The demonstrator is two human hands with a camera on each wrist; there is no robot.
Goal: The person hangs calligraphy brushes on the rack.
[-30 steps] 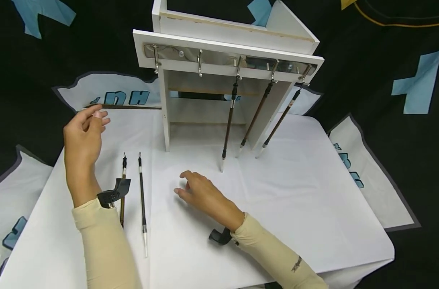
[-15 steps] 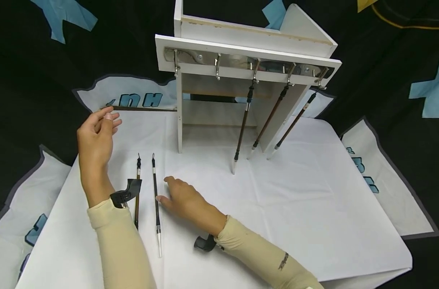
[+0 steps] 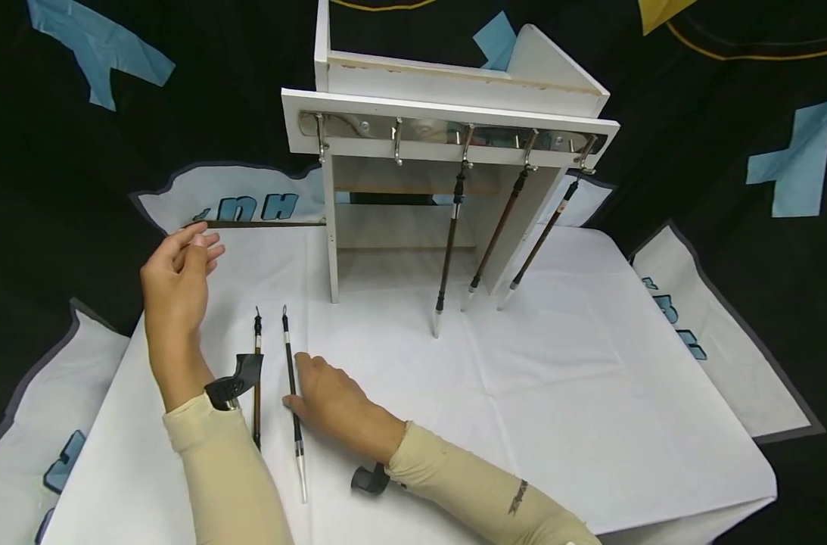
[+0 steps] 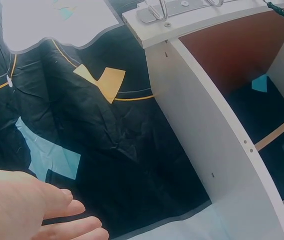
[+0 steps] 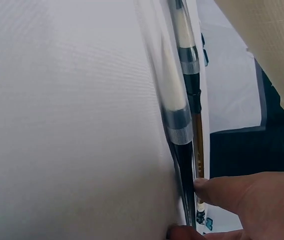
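My right hand [image 3: 334,405] is at the middle of a dark-handled calligraphy brush [image 3: 300,452] lying on the white table. Its thumb and fingers pinch the shaft from either side. Clear sleeves cover the white tips of this brush [image 5: 174,90] and the second one in the right wrist view. That brown calligraphy brush [image 3: 257,409] lies to the left, partly behind the left wrist mount. My left hand [image 3: 175,303] hovers over the table's left side with relaxed fingers, holding nothing. Three calligraphy brushes hang by loops from the rack's hooks, including one [image 3: 450,250] at the middle hook.
A white rack [image 3: 447,106] with a metal hook strip [image 3: 416,131] stands at the back. Its two left hooks, including the leftmost hook [image 3: 321,140], carry no brush. Black cloth [image 3: 45,227] and lettered white panels [image 3: 726,341] surround the table [image 3: 563,409].
My right hand has moved left across the table to the dark-handled calligraphy brush, and its thumb now crosses the shaft. My left hand keeps nearly the same pose; the head view has shifted slightly.
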